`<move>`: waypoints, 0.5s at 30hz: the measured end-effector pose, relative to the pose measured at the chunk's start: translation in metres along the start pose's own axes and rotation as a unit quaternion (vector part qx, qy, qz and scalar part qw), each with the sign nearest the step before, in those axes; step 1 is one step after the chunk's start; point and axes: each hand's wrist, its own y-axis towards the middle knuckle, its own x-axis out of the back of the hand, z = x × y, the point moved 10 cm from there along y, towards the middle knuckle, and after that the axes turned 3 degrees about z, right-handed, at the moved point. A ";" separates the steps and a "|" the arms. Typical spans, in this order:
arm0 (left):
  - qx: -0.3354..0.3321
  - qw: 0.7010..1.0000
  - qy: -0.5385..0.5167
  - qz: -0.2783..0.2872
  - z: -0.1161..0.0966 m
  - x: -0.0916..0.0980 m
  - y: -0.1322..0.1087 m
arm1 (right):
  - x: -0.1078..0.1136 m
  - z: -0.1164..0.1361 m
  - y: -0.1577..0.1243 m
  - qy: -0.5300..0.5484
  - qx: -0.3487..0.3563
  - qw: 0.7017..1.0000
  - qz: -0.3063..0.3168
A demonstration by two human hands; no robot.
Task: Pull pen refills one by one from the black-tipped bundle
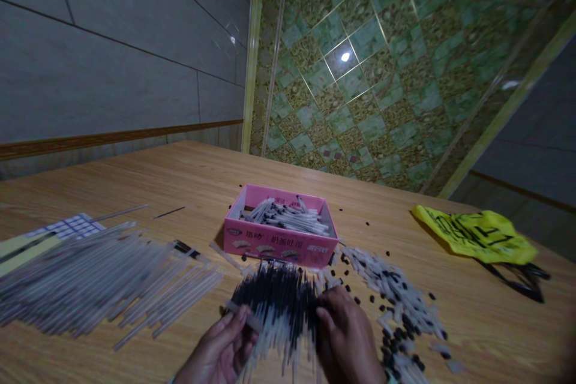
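Left hand (225,342) pinches a short, translucent plastic tube (245,316) at the left edge of a pile of thin black-and-white sticks (274,294), probably to keep both close; right hand (346,333) curls at its right edge, can't tell if gripping. Pink cardboard box (279,246) sits just beyond, likely for reach. Long clear tubes (90,279) and short whitish pieces (396,288) crowd the sides, more room toward the wooden table's (202,168) far edge.

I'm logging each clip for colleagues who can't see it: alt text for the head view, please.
The left hand pinches a short tube and the right hand is at the right edge of a pile of black-and-white sticks on a wooden table. Beyond stands a filled pink box; clear rods lie left, small pieces and a yellow bag right.
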 end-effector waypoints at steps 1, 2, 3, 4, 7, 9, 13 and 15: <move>-0.012 1.000 0.015 0.001 -0.002 -0.002 -0.001 | -0.007 0.001 -0.003 0.121 -0.011 0.993 0.015; -0.024 0.999 0.030 0.003 -0.004 -0.004 -0.003 | -0.019 0.003 -0.006 0.245 -0.026 0.968 0.046; -0.032 0.998 0.046 0.007 -0.006 -0.006 -0.004 | -0.033 0.008 -0.011 0.358 -0.043 0.929 0.084; -0.039 0.997 0.059 0.012 -0.007 -0.008 -0.005 | -0.047 0.015 -0.016 0.443 -0.056 0.887 0.121; -0.049 0.995 0.085 0.025 -0.008 -0.012 -0.006 | -0.067 0.035 -0.027 0.550 -0.061 0.815 0.176; -0.049 0.994 0.096 0.031 -0.008 -0.013 -0.006 | -0.069 0.039 -0.029 0.557 -0.056 0.810 0.175; -0.045 0.992 0.110 0.041 -0.006 -0.015 -0.005 | -0.068 0.038 -0.030 0.558 -0.056 0.810 0.172; -0.043 0.992 0.112 0.047 -0.005 -0.016 -0.005 | -0.069 0.038 -0.031 0.564 -0.058 0.805 0.175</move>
